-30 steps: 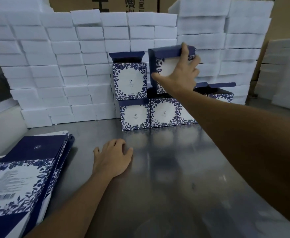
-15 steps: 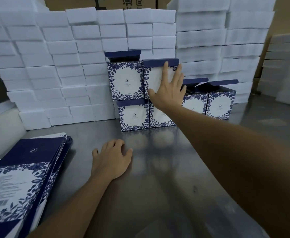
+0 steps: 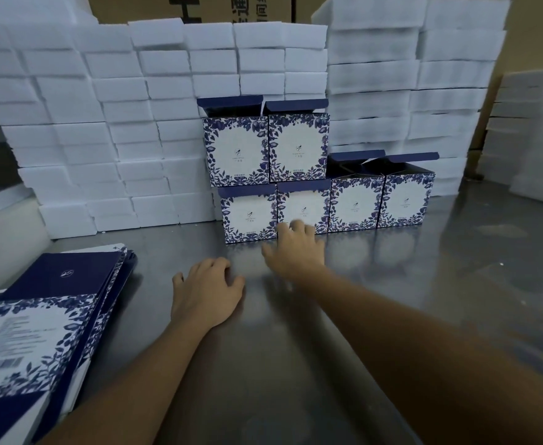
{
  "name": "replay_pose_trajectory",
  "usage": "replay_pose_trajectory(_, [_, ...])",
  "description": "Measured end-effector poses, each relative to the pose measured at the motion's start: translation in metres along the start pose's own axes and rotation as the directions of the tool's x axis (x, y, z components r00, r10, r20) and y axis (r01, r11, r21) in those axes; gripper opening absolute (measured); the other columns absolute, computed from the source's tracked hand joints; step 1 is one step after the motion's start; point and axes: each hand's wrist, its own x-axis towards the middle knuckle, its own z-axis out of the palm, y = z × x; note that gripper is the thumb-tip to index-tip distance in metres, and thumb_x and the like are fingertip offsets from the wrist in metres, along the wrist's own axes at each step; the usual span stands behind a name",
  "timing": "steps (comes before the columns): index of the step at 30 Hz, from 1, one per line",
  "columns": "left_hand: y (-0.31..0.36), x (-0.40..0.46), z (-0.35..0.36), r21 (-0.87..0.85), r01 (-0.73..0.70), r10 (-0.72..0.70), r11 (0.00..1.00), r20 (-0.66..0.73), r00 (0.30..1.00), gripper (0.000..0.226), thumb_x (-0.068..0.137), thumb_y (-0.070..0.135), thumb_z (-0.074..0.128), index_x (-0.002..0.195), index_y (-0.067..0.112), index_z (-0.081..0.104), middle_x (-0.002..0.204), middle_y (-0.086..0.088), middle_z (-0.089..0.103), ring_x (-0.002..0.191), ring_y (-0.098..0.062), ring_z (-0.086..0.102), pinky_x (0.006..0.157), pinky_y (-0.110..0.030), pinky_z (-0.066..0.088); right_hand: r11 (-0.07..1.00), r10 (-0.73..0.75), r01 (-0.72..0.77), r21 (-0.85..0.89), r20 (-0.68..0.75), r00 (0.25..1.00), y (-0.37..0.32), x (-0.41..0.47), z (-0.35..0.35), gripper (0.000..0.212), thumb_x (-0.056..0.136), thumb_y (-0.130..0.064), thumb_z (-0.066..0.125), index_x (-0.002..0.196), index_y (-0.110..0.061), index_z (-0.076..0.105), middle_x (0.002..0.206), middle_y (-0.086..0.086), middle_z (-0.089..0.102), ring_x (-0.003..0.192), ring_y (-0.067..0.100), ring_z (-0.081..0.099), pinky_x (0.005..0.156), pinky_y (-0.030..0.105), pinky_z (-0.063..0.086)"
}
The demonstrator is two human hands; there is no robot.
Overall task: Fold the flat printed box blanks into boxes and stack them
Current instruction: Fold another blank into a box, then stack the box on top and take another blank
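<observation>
Six folded boxes (image 3: 299, 146) up so far at the far side of the steel table (image 3: 392, 316), against the wall of white foam blocks (image 3: 103, 123): four along the bottom row, two sitting on the left pair. All have their dark blue top flaps standing open, so they're formed, not closed. The pile of flat blanks (image 3: 39, 322) at my near left looks thick, so I'd guess most of the job is ahead of me. My right hand (image 3: 295, 252) is empty, fingers loose and a bit blurry, low in front of the bottom row. My left hand (image 3: 206, 293) rests relaxed on the table, holding nothing.
</observation>
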Motion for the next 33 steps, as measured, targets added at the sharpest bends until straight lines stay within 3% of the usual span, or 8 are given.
replay_pose_trajectory(3, [0.004,-0.006,-0.003,0.012,-0.013,0.014,1.0,-0.04,0.999,0.031,0.095,0.05,0.041,0.106,0.025,0.056,0.108,0.002,0.058,0.11,-0.022,0.053,0.094,-0.043,0.034,0.997,-0.004,-0.003,0.077,0.093,0.996,0.006,-0.024,0.014,0.05,0.097,-0.047,0.049,0.137,-0.017,0.045,0.139,0.014,0.044,0.132,0.037,0.041,0.11,0.047,0.031])
replay_pose_trajectory(9, [0.008,-0.019,-0.01,0.044,-0.05,0.05,0.998,-0.003,0.999,0.031,0.099,0.041,0.037,0.112,0.02,0.056,0.119,-0.004,0.058,0.114,-0.025,0.052,0.097,-0.041,0.034,0.99,-0.041,0.036,0.14,0.035,0.999,0.009,-0.061,0.008,0.041,0.096,-0.041,0.053,0.129,-0.017,0.052,0.13,0.011,0.051,0.121,0.036,0.051,0.101,0.042,0.039])
replay_pose_trajectory(13, [0.005,-0.037,-0.017,0.011,-0.122,0.122,0.993,-0.013,0.992,0.028,0.099,0.039,0.041,0.113,0.021,0.057,0.115,0.0,0.059,0.109,-0.023,0.053,0.093,-0.037,0.036,0.961,-0.005,-0.005,0.278,0.034,0.999,0.011,-0.084,-0.002,0.014,0.088,-0.041,0.062,0.093,-0.028,0.066,0.108,0.0,0.066,0.105,0.027,0.062,0.091,0.036,0.049])
replay_pose_trajectory(15, [0.002,-0.049,-0.022,-0.021,-0.146,0.145,0.989,-0.041,0.989,0.023,0.098,0.037,0.044,0.107,0.022,0.06,0.106,0.002,0.059,0.103,-0.023,0.055,0.09,-0.036,0.038,0.907,0.072,-0.075,0.414,0.023,0.997,0.015,-0.093,-0.007,0.016,0.086,-0.04,0.066,0.074,-0.029,0.062,0.089,-0.006,0.071,0.095,0.023,0.066,0.086,0.035,0.053])
replay_pose_trajectory(20, [-0.007,-0.084,-0.036,0.0,-0.153,0.152,0.988,-0.094,0.984,0.021,0.097,0.035,0.045,0.099,0.022,0.062,0.098,0.005,0.059,0.095,-0.02,0.056,0.087,-0.035,0.038,0.85,0.106,-0.087,0.519,-0.008,0.994,0.019,-0.111,-0.013,0.022,0.089,-0.034,0.068,0.07,-0.023,0.064,0.07,-0.01,0.069,0.079,0.015,0.068,0.08,0.034,0.055])
replay_pose_trajectory(25, [-0.016,-0.102,-0.059,0.196,-0.033,0.066,0.98,-0.167,0.984,0.028,0.095,0.042,0.042,0.101,0.027,0.065,0.101,0.006,0.064,0.095,-0.016,0.06,0.108,-0.049,0.027,0.835,0.082,-0.053,0.547,-0.027,0.996,0.021,-0.116,-0.016,0.024,0.091,-0.028,0.068,0.069,-0.019,0.067,0.063,-0.007,0.069,0.064,0.003,0.064,0.068,0.027,0.048])
replay_pose_trajectory(29, [-0.033,-0.096,-0.086,0.21,0.173,-0.098,0.962,-0.324,0.941,0.037,0.093,0.042,0.047,0.112,0.016,0.065,0.113,-0.008,0.065,0.108,-0.029,0.059,0.11,-0.059,0.021,0.822,0.062,-0.036,0.568,-0.027,0.998,0.021,-0.118,-0.016,0.023,0.091,-0.026,0.068,0.07,-0.016,0.068,0.066,0.0,0.072,0.067,0.012,0.068,0.072,0.03,0.052])
replay_pose_trajectory(33, [-0.056,-0.096,-0.096,0.225,0.408,-0.364,0.885,-0.215,0.906,0.051,0.091,0.048,0.048,0.129,0.015,0.052,0.138,-0.016,0.047,0.127,-0.037,0.042,0.108,-0.059,0.024,0.744,0.102,-0.065,0.665,-0.016,0.995,0.022,-0.114,-0.016,0.024,0.091,-0.023,0.068,0.068,-0.015,0.07,0.069,0.005,0.073,0.073,0.024,0.072,0.08,0.042,0.058])
